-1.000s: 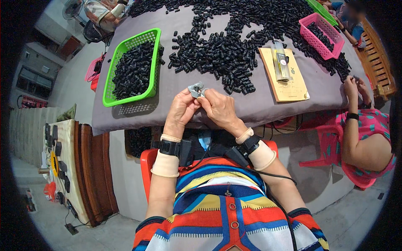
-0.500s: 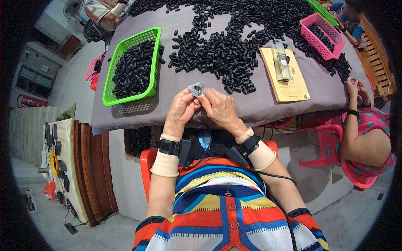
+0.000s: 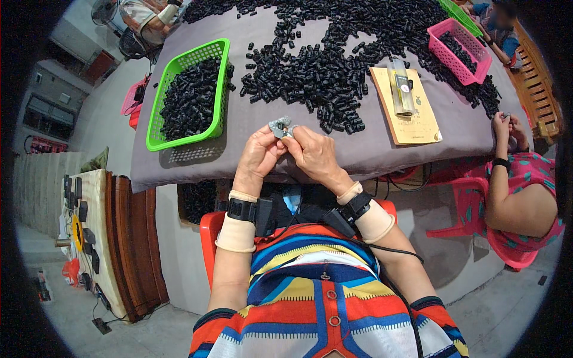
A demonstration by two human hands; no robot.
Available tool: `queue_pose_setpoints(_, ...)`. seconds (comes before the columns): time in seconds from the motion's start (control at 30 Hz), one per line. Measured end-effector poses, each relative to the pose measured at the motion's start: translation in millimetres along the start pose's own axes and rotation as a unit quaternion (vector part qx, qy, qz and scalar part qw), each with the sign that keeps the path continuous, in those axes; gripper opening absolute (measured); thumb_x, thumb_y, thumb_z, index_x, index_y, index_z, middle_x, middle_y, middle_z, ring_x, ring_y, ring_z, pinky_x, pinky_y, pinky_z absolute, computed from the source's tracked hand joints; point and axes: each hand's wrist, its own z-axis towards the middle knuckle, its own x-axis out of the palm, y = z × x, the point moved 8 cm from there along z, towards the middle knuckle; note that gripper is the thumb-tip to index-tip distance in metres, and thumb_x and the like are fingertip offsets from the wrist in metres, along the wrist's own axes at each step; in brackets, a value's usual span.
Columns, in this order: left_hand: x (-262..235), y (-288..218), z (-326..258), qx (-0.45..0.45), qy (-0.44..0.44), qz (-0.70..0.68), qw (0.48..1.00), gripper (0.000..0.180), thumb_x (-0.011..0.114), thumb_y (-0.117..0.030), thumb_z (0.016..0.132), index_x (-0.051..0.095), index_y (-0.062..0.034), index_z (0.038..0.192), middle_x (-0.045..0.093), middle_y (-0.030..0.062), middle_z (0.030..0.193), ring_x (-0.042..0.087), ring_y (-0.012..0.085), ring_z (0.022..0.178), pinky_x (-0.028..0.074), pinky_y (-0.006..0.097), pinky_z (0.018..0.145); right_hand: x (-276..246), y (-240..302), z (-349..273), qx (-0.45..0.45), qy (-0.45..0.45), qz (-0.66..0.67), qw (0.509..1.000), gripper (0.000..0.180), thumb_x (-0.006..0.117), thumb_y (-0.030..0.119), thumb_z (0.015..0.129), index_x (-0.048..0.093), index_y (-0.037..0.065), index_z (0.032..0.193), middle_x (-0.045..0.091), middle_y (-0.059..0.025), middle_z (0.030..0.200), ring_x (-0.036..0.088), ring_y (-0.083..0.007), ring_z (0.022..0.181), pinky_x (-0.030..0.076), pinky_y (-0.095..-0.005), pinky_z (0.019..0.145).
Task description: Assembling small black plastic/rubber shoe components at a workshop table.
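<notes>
Close to the table's front edge, my left hand [image 3: 259, 153] and my right hand [image 3: 315, 154] meet with their fingertips pinched together. Between them is a small silvery-grey piece [image 3: 279, 126], its kind too small to make out. Just beyond my fingers lies a wide heap of small black cylindrical parts [image 3: 331, 83], spread over the grey cloth. To the left stands a green plastic basket [image 3: 223, 89], part-filled with the same black parts.
A yellow paper pad [image 3: 412, 132] lies right of the heap, with a clear-and-yellow packet [image 3: 401, 89] on it. Farther right is a pink basket [image 3: 484, 65]. A co-worker's hands [image 3: 511, 125] work at the table's right edge. A cable [image 3: 397, 250] runs along my right arm.
My hands stay in almost the same place, with only a slight shift of the fingers around the grey piece.
</notes>
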Motion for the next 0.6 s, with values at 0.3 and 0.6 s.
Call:
queue_pose_setpoints(0.3, 0.4, -2.0, 0.8, 0.005, 0.007, 0.007, 1.0, 0.019, 0.047, -0.003, 0.088, 0.055, 0.0006, 0.105, 0.059, 0.007, 0.087, 0.053, 0.0109, 0.065, 0.045, 0.021, 0.056, -1.7, 0.4, 1.6, 0.016, -0.028, -0.002, 0.999, 0.02, 0.057, 0.022, 0.084, 0.05, 0.007, 0.073, 0.054, -0.0114, 0.067, 0.056, -0.032, 0.057, 0.042, -0.041, 0.046)
queue_pose_setpoints(0.6, 11.9, -59.9, -24.9, 0.104, -0.097, 0.162, 0.976, 0.024, 0.059, -0.006, 0.083, 0.058, -0.0021, 0.107, 0.06, 0.004, 0.077, 0.054, 0.0089, 0.058, 0.043, 0.02, 0.047, -8.5, -26.6, -2.4, 0.123, -0.035, 0.127, 0.984, 0.027, 0.052, 0.02, 0.088, 0.044, 0.002, 0.071, 0.052, -0.017, 0.062, 0.053, -0.0357, 0.058, 0.037, -0.0424, 0.049)
